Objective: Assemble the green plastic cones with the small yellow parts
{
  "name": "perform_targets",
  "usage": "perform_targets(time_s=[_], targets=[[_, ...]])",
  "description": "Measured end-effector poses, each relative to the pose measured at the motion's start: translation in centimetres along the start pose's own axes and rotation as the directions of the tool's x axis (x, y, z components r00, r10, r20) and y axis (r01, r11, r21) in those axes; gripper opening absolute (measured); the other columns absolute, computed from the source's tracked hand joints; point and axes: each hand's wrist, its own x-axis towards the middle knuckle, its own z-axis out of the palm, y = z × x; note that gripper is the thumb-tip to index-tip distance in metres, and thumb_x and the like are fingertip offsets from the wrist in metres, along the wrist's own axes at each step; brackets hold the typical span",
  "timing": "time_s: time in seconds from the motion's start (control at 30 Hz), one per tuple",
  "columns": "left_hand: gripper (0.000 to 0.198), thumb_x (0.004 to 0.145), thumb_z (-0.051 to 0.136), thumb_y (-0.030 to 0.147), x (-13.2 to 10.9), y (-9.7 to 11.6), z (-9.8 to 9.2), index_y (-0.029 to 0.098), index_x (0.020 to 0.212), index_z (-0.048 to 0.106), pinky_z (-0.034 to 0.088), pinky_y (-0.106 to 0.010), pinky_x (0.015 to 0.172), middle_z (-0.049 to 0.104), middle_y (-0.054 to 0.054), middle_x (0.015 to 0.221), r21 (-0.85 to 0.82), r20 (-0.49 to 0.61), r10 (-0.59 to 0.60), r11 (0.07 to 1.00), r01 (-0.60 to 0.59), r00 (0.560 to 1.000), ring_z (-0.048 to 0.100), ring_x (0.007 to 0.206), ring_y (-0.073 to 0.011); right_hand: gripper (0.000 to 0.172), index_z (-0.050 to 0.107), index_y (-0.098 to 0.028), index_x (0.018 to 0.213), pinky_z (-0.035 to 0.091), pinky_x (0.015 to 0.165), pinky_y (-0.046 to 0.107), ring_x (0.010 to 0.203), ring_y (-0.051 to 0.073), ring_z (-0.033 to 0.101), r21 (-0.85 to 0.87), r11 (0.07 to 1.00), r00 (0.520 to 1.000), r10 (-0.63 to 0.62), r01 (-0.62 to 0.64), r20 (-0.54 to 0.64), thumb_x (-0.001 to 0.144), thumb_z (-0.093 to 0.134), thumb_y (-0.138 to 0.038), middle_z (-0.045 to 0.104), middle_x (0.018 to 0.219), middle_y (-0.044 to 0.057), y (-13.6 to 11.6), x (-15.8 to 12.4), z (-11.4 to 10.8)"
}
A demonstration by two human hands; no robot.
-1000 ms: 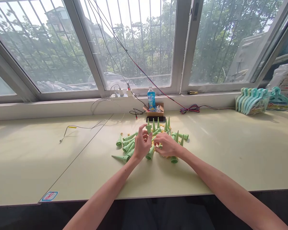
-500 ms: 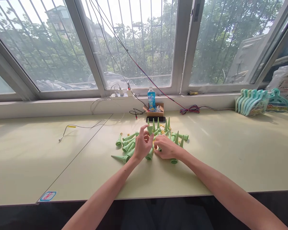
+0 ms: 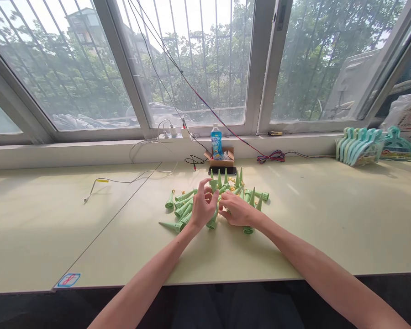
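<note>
Several green cone-shaped spikes with ribbed caps lie and stand in a cluster on the pale table. My left hand is closed on one green spike, its cap end raised between thumb and index finger. Close on its right, my right hand has its fingers pinched together beside the held spike; what they grip is too small to make out. Small yellow pieces lie among the spikes. One spike lies at the cluster's lower left, and another is by my right wrist.
Behind the cluster are a black phone, a small cardboard box and a blue bottle. Coiled cable lies near the sill. Teal hangers stand at the far right. A white cable crosses the left side.
My right hand has shifted slightly up and left, closer to my left hand. The spike in my left hand has tilted slightly.
</note>
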Motion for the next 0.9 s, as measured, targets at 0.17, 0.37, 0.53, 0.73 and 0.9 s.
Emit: perform_targets(time_s=[0.17,0.37,0.53,0.73,0.9], targets=[[0.038,0.087,0.059,0.028,0.05,-0.18,-0.03,0.024,0.122,0.045,0.036,-0.014,0.041,0.052,0.003,0.075,-0.009,0.001,-0.018,1.000,0.018,1.000,0.049,0.049,-0.0056,0.013,0.058,-0.017,0.077,0.046,0.072,0.033,0.083,0.020,0.048,0.019,1.000,1.000,0.002,-0.001,-0.030,0.088,0.057,-0.010,0.053,0.082,0.006,0.09,0.04,0.03],[0.037,0.088,0.059,0.029,0.06,-0.22,-0.04,0.024,0.122,0.045,0.034,-0.014,0.041,0.050,0.004,0.073,-0.006,-0.003,-0.035,0.999,0.035,0.999,0.048,0.049,-0.0058,0.019,0.053,-0.016,0.075,0.045,0.070,0.031,0.080,0.018,0.048,-0.007,0.999,0.994,0.040,-0.041,-0.103,0.093,0.050,-0.012,0.049,0.081,0.005,0.21,0.17,0.40],[0.036,0.088,0.059,0.031,0.05,-0.19,-0.10,0.025,0.121,0.046,0.031,-0.014,0.039,0.048,0.005,0.071,-0.006,-0.021,-0.023,1.000,0.023,1.000,0.044,0.047,-0.0048,0.020,0.054,-0.016,0.076,0.038,0.058,0.026,0.066,0.013,0.044,0.022,0.986,0.971,0.166,-0.164,-0.175,0.095,0.047,-0.016,0.047,0.079,0.003,-0.15,0.27,0.24],[0.033,0.088,0.058,0.032,0.13,0.07,-0.12,0.025,0.118,0.048,0.031,-0.014,0.039,0.046,0.006,0.068,-0.018,-0.064,-0.017,1.000,0.016,0.998,0.041,0.045,-0.0045,0.017,0.055,-0.018,0.081,0.039,0.057,0.026,0.064,0.013,0.047,0.111,0.967,0.873,0.257,-0.231,-0.415,0.097,0.047,-0.020,0.050,0.082,0.003,-0.40,0.42,-0.20],[0.033,0.087,0.059,0.032,0.15,0.28,-0.08,0.025,0.117,0.048,0.032,-0.014,0.038,0.046,0.007,0.066,-0.033,-0.084,-0.014,0.999,0.012,0.996,0.039,0.044,-0.0042,0.019,0.055,-0.019,0.082,0.041,0.057,0.027,0.062,0.014,0.047,0.148,0.961,0.796,0.276,-0.234,-0.538,0.098,0.046,-0.024,0.050,0.081,0.004,-0.42,0.45,-0.20]])
